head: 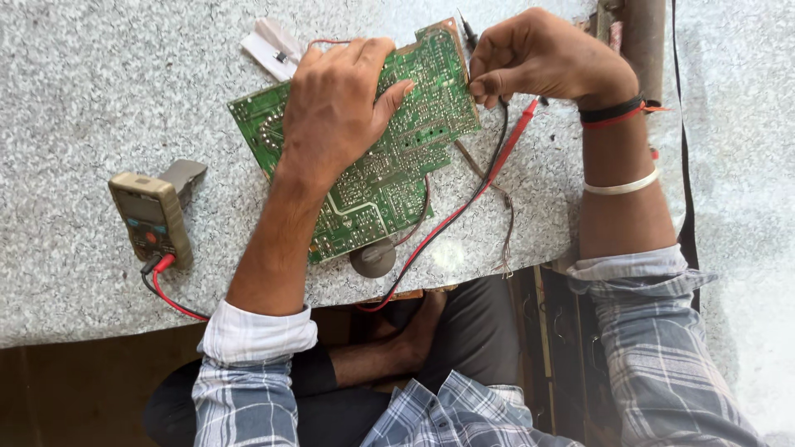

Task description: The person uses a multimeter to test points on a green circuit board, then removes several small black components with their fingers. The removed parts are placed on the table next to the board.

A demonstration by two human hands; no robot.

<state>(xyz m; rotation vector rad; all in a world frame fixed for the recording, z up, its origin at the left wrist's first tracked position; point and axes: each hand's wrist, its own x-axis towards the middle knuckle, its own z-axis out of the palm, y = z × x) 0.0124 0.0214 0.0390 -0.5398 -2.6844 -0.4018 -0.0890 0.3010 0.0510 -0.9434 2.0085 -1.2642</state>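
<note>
**Circuit board pinned flat, probes pinched at its edge**

The green circuit board [364,157] is seen lying solder side up on the speckled stone counter [83,83], tilted on a diagonal near the counter's front edge. It is pressed down by the left hand [335,108], whose fingers are spread open and laid flat across the board's upper half, the thumb stretched out toward the right. At the board's right edge, the right hand [538,58] is closed in a pinch: the black probe [469,33] and the red probe [517,132] are gripped together between thumb and fingertips, the black tip sticking up past the board's top corner. Red and black leads [447,219] are trailed from that hand down across the counter and over its front edge. A round grey part [373,258] is seen at the board's lower corner. Just beyond the top-left corner, a white connector piece [273,45] is lying. Well to the left, a tan multimeter [151,217] is resting face up, with red and black plugs seated at its lower end.
</note>
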